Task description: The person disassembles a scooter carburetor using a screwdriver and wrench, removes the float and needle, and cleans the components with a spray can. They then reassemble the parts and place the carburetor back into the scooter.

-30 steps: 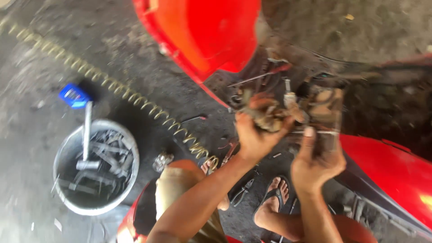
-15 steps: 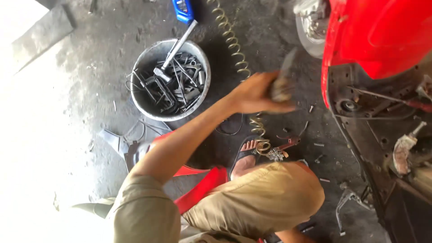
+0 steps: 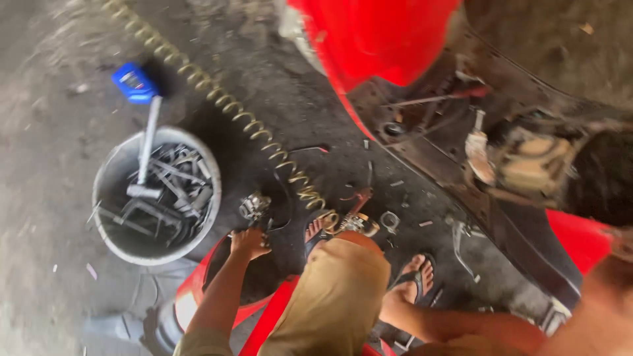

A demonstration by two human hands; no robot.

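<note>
Under you is a dark, oil-stained concrete floor [image 3: 59,151] strewn with small parts. Your left hand [image 3: 249,242] is down near the floor, fingers curled loosely; whether it grips anything you cannot tell. Just beyond it lies a small metal part [image 3: 253,206]. Farther left stands a grey bucket [image 3: 105,178] of tools, a coiled hose [image 3: 217,99] behind, the red scooter body [image 3: 376,33] beyond.

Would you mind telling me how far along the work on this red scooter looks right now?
Done: the red scooter is stripped, its dark inner frame and engine parts exposed. In hand: the left hand reaches down beside a small metal part on the floor; the right hand is barely in view. Left: loose bolts lie about, and the grey bucket of tools stands ready, so reassembly seems not begun.
</note>
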